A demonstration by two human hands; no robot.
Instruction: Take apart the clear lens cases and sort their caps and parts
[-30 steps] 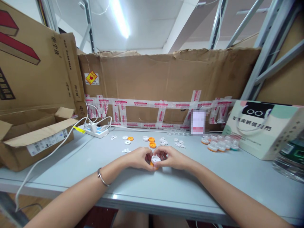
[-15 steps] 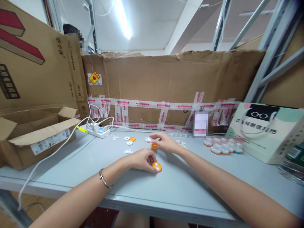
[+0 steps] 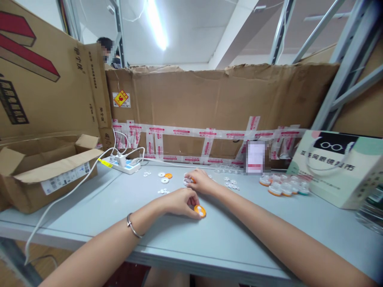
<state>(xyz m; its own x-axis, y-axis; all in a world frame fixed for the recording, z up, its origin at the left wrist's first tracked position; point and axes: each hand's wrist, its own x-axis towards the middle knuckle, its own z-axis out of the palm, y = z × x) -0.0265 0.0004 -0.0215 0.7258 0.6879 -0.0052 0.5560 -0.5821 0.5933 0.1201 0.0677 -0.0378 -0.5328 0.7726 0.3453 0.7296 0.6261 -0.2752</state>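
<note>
My left hand (image 3: pixel 184 201) rests low over the table, thumb and fingers closed on the rim of a round orange case part (image 3: pixel 200 211). Small white round pieces lie inside that part. Farther back, my right hand (image 3: pixel 199 180) reaches down with bent fingers around another orange round part (image 3: pixel 193 180), mostly hidden by the hand. Just under its fingertips is a clear-and-white disc (image 3: pixel 187 181). To the left lie white rings (image 3: pixel 164 181), an orange ring (image 3: pixel 168 175) and several small white pieces (image 3: pixel 163 191).
More small white parts (image 3: pixel 231 184) lie beyond my right wrist. Clear cases with orange and green bases (image 3: pixel 284 185) cluster by a paper bag (image 3: pixel 326 171). A bottle (image 3: pixel 371 211) stands far right. At left are a power strip (image 3: pixel 127 165) and an open carton (image 3: pixel 56 175); cardboard (image 3: pixel 191 95) walls the back.
My right hand has shifted a little left and down over the clear-and-white disc, and the orange part by it has moved left. My left hand keeps its hold. The view has shifted slightly.
</note>
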